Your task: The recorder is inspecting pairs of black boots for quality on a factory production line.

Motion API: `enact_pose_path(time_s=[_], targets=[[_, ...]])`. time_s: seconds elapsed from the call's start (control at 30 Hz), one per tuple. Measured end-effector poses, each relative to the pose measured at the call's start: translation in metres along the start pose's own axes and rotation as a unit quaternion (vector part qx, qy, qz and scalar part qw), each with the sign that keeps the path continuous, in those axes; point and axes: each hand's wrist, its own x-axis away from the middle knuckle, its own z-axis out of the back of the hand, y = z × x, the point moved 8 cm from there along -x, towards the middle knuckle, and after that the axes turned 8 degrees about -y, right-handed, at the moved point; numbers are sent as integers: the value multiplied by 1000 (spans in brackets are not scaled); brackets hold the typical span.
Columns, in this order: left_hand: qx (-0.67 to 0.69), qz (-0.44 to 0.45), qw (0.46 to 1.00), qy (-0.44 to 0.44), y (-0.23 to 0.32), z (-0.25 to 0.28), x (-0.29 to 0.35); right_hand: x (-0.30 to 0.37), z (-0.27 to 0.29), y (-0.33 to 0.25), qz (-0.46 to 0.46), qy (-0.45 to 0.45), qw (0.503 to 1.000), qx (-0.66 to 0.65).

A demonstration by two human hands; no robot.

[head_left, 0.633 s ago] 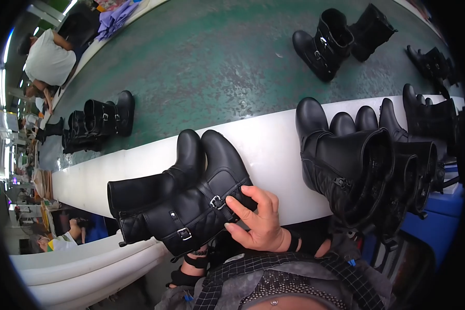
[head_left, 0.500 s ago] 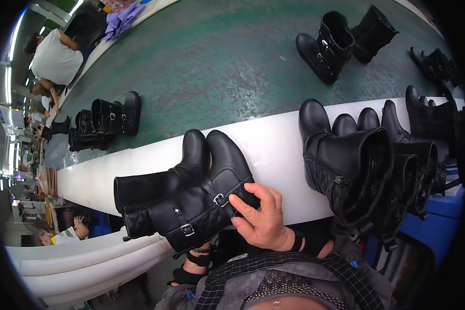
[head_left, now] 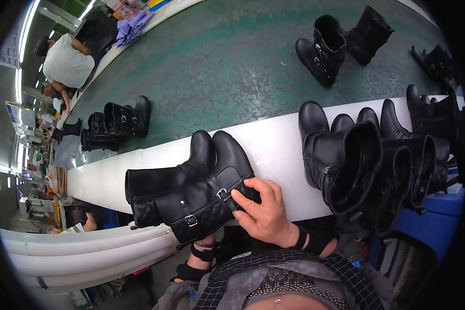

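- while the right hand (head_left: 268, 212) is at the quilted black buckle boot (head_left: 204, 199), its silver ankle buckle (head_left: 223, 195) and silver shaft buckle (head_left: 191, 220) both appear to have straps through them, so that much looks done.
- by judgement, the ankle strap (head_left: 229, 201) is unfinished, since fingers are on it; anything further left to do does not show.
- the quilted black buckle boot lies tilted over the white bench strip (head_left: 279, 155), toe pointing away from the person, directly left of the right hand.
- right grip: the forefinger touches just beside the boot's ankle buckle, the thumb lower and apart; whether they pinch the strap cannot be told.
- left grip: the left hand is hidden behind the boot, only the left forearm (head_left: 203, 264) showing below it, so its hold cannot be told.
- touching the boot's far side is a smooth black boot (head_left: 165, 181).
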Motion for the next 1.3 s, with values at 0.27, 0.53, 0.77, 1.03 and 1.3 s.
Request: enact_pose_path(time_s=[0.27,0.53,0.77,1.03,1.3], targets=[[69,-23,996,-42,-2,3,-5,3,1,3,18,1,1000,-9],[874,277,399,9,-16,2,-16,6,-4,2,19,-11,999,24],[840,407,337,125,-21,-4,-23,-1,33,-17,32,-34,982,-185],[890,346,273,117,-11,-12,-26,-29,113,-132,276,-146,717,-624],[831,368,384,163,-25,-6,-31,-31,116,-198,437,-188,600,-643]])
